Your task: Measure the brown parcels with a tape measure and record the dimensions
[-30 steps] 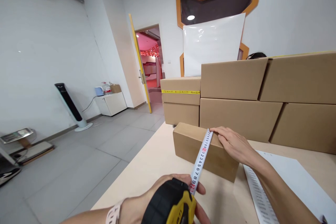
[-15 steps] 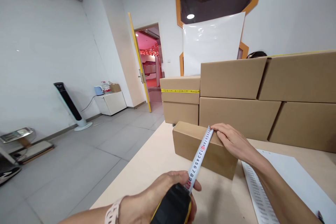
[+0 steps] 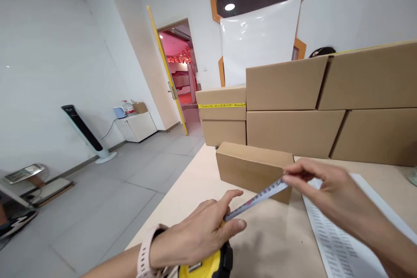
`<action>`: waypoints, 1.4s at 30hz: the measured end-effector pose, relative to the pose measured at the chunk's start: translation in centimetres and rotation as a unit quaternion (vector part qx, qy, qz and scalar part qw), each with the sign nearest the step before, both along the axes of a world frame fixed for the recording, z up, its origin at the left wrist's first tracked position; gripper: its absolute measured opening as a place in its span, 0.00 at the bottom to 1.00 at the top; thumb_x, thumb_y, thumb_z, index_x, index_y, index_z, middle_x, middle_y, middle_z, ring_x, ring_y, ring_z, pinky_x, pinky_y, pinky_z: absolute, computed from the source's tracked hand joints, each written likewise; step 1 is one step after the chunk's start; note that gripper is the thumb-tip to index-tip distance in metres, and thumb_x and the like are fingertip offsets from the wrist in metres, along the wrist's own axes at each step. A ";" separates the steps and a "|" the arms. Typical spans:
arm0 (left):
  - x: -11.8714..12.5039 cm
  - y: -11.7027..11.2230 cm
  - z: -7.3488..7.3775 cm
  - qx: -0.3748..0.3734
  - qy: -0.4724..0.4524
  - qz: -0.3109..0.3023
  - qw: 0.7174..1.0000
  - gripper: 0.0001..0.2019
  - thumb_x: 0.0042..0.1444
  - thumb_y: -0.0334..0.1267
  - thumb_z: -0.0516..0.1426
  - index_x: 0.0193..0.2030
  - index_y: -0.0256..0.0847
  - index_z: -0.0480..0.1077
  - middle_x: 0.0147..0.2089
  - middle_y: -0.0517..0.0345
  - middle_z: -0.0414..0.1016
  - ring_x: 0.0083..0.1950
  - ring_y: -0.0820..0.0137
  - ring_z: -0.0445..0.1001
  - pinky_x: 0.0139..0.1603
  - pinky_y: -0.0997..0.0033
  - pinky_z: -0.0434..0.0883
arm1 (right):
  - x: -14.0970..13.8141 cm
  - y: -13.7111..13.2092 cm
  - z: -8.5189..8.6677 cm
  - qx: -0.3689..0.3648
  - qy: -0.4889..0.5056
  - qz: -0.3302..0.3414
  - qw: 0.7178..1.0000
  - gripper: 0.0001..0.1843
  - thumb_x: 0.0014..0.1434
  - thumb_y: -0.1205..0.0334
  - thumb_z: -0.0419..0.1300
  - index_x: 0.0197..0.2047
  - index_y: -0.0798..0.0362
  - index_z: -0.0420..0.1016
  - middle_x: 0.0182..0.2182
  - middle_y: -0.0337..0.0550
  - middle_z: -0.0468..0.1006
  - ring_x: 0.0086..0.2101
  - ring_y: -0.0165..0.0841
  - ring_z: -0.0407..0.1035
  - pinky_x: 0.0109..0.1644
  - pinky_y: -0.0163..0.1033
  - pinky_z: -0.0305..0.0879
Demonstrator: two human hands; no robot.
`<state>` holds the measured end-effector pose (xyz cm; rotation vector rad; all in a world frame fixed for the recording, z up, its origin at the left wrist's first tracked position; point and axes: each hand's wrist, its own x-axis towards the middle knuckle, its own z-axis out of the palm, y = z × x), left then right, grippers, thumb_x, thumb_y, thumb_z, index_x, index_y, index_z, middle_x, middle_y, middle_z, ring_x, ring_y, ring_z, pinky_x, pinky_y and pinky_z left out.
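Observation:
My left hand (image 3: 198, 236) is wrapped over a yellow and black tape measure (image 3: 208, 265) low in the view, thumb and forefinger by the blade's mouth. The white blade (image 3: 257, 198) runs up and right to my right hand (image 3: 329, 191), which pinches its end in the air in front of a small cardboard box (image 3: 250, 167) on the pale table (image 3: 267, 243). The blade is off the box and blurred.
A printed sheet (image 3: 339, 243) lies on the table to the right. Larger cardboard boxes (image 3: 293, 108) are stacked behind the small one. A person's head (image 3: 322, 51) shows above them. An open door (image 3: 169, 82), a tower fan (image 3: 84, 132) and a white cabinet (image 3: 138, 127) stand to the left.
My right hand lifted off the box top and drew the blade's end toward me and to the right. The tape measure sank lower in view and the blade got shorter.

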<state>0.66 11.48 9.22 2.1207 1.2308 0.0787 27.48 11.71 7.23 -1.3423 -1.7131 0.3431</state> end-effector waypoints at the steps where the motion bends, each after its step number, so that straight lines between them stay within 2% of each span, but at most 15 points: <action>1: 0.4 0.0 -0.4 0.012 0.016 -0.012 1.000 0.29 0.63 0.59 0.45 0.68 0.57 0.49 0.42 0.57 0.71 0.47 0.61 0.67 0.47 0.60 0.64 | -1.1 -0.7 -0.7 -0.026 -0.009 0.038 0.999 0.09 0.57 0.54 0.61 0.30 0.47 0.77 0.27 0.39 0.80 0.28 0.34 0.73 0.31 0.37 0.66; 5: 2.5 0.7 -3.0 0.092 0.078 -0.112 0.986 0.33 0.64 0.57 0.44 0.72 0.47 0.42 0.41 0.52 0.75 0.43 0.57 0.72 0.46 0.58 0.66 | -3.5 -3.3 -3.4 -0.074 -0.051 0.143 0.986 0.09 0.61 0.59 0.56 0.38 0.47 0.77 0.34 0.40 0.82 0.34 0.35 0.76 0.37 0.37 0.69; 7: 3.0 1.8 -4.8 0.157 0.114 -0.151 0.969 0.32 0.65 0.54 0.42 0.72 0.42 0.42 0.38 0.51 0.77 0.40 0.57 0.74 0.45 0.57 0.67 | -1.7 -4.4 -4.6 -0.073 -0.073 0.077 0.992 0.11 0.62 0.56 0.54 0.42 0.45 0.76 0.39 0.41 0.82 0.37 0.36 0.76 0.39 0.38 0.69; 9: 3.0 3.2 -6.5 0.212 0.142 -0.165 0.953 0.30 0.66 0.51 0.41 0.71 0.39 0.45 0.35 0.51 0.78 0.38 0.57 0.75 0.42 0.59 0.67 | 1.9 -5.6 -5.9 -0.089 -0.105 -0.072 0.988 0.14 0.64 0.50 0.51 0.36 0.45 0.73 0.34 0.41 0.81 0.31 0.37 0.75 0.33 0.39 0.67; 12: 2.6 5.5 -8.5 0.229 0.148 -0.170 0.947 0.28 0.66 0.47 0.40 0.68 0.34 0.50 0.34 0.47 0.79 0.36 0.55 0.77 0.38 0.59 0.66 | 7.5 -7.4 -7.8 -0.161 -0.191 -0.286 0.925 0.20 0.60 0.40 0.49 0.26 0.46 0.61 0.18 0.38 0.72 0.18 0.37 0.66 0.22 0.39 0.54; 17: 2.8 8.1 -9.2 0.223 0.143 -0.164 0.950 0.27 0.65 0.50 0.38 0.62 0.35 0.59 0.36 0.44 0.79 0.38 0.53 0.77 0.38 0.59 0.65 | 10.2 -8.1 -10.0 -0.314 -0.253 -0.309 0.861 0.18 0.61 0.42 0.48 0.29 0.46 0.58 0.17 0.39 0.72 0.22 0.41 0.69 0.25 0.39 0.53; 20: 3.2 9.0 -9.1 0.215 0.138 -0.152 0.955 0.28 0.65 0.52 0.38 0.59 0.35 0.62 0.38 0.43 0.79 0.41 0.51 0.77 0.39 0.58 0.65 | 10.0 -7.8 -10.6 -0.330 -0.261 -0.279 0.863 0.08 0.61 0.53 0.50 0.34 0.47 0.62 0.21 0.40 0.75 0.25 0.41 0.70 0.28 0.41 0.55; 22: 3.3 9.4 -9.2 0.209 0.135 -0.140 0.958 0.28 0.65 0.54 0.38 0.59 0.37 0.62 0.40 0.44 0.80 0.42 0.52 0.77 0.40 0.59 0.66 | 10.3 -8.0 -10.6 -0.318 -0.216 -0.243 0.890 0.06 0.60 0.59 0.50 0.37 0.48 0.66 0.21 0.39 0.74 0.26 0.40 0.69 0.30 0.42 0.58; 25: 3.3 9.9 -9.6 0.210 0.139 -0.116 0.961 0.28 0.65 0.55 0.37 0.58 0.39 0.62 0.40 0.46 0.80 0.41 0.54 0.78 0.39 0.61 0.66 | 11.0 -9.1 -9.7 -0.303 -0.026 -0.188 0.934 0.12 0.61 0.56 0.51 0.41 0.50 0.71 0.22 0.42 0.77 0.26 0.38 0.71 0.32 0.43 0.64; 30: 3.2 10.2 -9.8 0.243 0.178 -0.080 0.950 0.28 0.64 0.56 0.39 0.57 0.39 0.64 0.36 0.46 0.80 0.39 0.50 0.77 0.37 0.57 0.66 | 11.3 -11.3 -7.3 -0.201 0.260 -0.118 0.937 0.20 0.60 0.46 0.58 0.49 0.50 0.75 0.47 0.52 0.80 0.49 0.46 0.74 0.50 0.50 0.70; 33: 3.5 9.5 -8.8 0.275 0.192 -0.066 0.940 0.26 0.66 0.52 0.39 0.57 0.36 0.64 0.37 0.45 0.79 0.41 0.50 0.76 0.37 0.57 0.67 | 10.6 -12.0 -6.9 -0.136 0.262 -0.150 0.943 0.20 0.55 0.49 0.65 0.48 0.47 0.74 0.47 0.49 0.81 0.49 0.46 0.74 0.50 0.50 0.70; 36: 4.9 6.8 -7.8 0.339 0.155 -0.084 0.924 0.25 0.67 0.46 0.37 0.57 0.31 0.64 0.43 0.39 0.77 0.49 0.47 0.73 0.37 0.55 0.70 | 9.2 -11.6 -7.5 -0.097 0.214 -0.251 0.939 0.15 0.52 0.49 0.68 0.36 0.48 0.72 0.34 0.44 0.83 0.37 0.40 0.76 0.41 0.42 0.70; 39: 7.9 2.0 -8.0 0.340 0.096 -0.198 0.914 0.20 0.66 0.43 0.43 0.58 0.37 0.66 0.51 0.45 0.77 0.52 0.54 0.73 0.44 0.55 0.73 | 8.0 -9.9 -8.6 -0.058 0.217 -0.294 0.929 0.19 0.61 0.42 0.57 0.29 0.48 0.68 0.20 0.37 0.75 0.26 0.32 0.70 0.38 0.40 0.67; 41: 10.5 -1.6 -8.9 0.314 0.053 -0.308 0.896 0.17 0.64 0.40 0.47 0.56 0.43 0.68 0.49 0.56 0.79 0.50 0.62 0.75 0.46 0.64 0.73 | 7.7 -8.5 -9.4 -0.056 0.280 -0.244 0.927 0.23 0.64 0.39 0.48 0.36 0.48 0.71 0.21 0.37 0.75 0.27 0.33 0.70 0.40 0.41 0.68; 42: 11.8 -3.1 -9.5 0.309 0.017 -0.367 0.877 0.19 0.66 0.40 0.46 0.59 0.38 0.65 0.55 0.51 0.76 0.56 0.60 0.72 0.52 0.63 0.72 | 7.7 -7.8 -9.8 -0.065 0.320 -0.206 0.923 0.25 0.64 0.37 0.46 0.42 0.48 0.73 0.25 0.39 0.78 0.31 0.35 0.73 0.43 0.43 0.68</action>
